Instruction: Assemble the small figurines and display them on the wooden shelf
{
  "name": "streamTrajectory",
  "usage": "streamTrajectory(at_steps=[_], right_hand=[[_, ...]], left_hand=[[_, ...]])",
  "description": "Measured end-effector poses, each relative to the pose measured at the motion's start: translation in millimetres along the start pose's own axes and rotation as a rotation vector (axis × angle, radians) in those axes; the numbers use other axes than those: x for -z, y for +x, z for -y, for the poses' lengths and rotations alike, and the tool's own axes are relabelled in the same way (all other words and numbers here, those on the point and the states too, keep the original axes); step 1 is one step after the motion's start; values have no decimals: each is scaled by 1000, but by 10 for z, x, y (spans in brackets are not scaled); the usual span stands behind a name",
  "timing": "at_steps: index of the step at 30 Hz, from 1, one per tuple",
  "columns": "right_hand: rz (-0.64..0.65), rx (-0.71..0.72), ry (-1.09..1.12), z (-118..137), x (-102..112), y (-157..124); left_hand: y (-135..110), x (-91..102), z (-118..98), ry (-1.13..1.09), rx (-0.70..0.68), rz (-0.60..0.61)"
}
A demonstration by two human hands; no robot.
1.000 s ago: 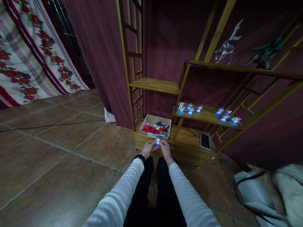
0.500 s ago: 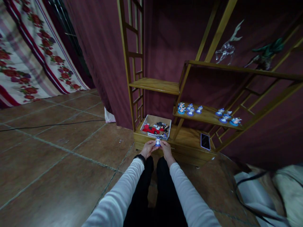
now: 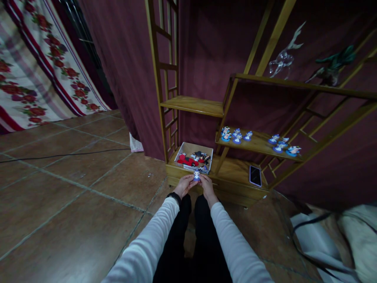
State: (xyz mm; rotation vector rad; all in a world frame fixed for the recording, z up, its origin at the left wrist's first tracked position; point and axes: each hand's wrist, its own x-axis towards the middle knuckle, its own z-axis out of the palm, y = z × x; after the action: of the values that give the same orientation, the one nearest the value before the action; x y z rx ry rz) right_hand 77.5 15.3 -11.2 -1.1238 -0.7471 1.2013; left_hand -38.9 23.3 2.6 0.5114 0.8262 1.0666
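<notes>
A small purple-and-white figurine [image 3: 196,175] is held upright between my two hands, just in front of the box. My left hand [image 3: 184,184] grips its left side with closed fingers. On the other side, the fingers of my right hand [image 3: 207,185] pinch it as well. Behind it sits a white open box [image 3: 180,152] filled with red, black and white figures. Several similar figurines [image 3: 237,137] stand on the shelf [image 3: 257,142] to the right, in two groups.
A phone [image 3: 255,176] lies on the low ledge at the right. On the upper shelf stand a clear deer ornament [image 3: 282,63] and a dark green sculpture [image 3: 332,67]. Wooden posts frame the shelves. A bag [image 3: 357,232] rests at the lower right, and a cable [image 3: 73,154] crosses the floor.
The figurine has risen very slightly in my hands. Otherwise the hands and the objects on the shelves stay as they were, with only a small shift of the view.
</notes>
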Motion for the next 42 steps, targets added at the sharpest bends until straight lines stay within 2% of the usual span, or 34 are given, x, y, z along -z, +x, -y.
streamTrajectory(at_steps=[28, 37, 42], right_hand=[[8, 10, 28, 42, -11, -41], [-28, -15, 81, 36, -9, -29], [6, 42, 87, -3, 11, -30]], left_hand=[[-20, -12, 7, 13, -19, -13], [-31, 12, 21, -30, -19, 32], [-52, -1, 25, -30, -29, 10]])
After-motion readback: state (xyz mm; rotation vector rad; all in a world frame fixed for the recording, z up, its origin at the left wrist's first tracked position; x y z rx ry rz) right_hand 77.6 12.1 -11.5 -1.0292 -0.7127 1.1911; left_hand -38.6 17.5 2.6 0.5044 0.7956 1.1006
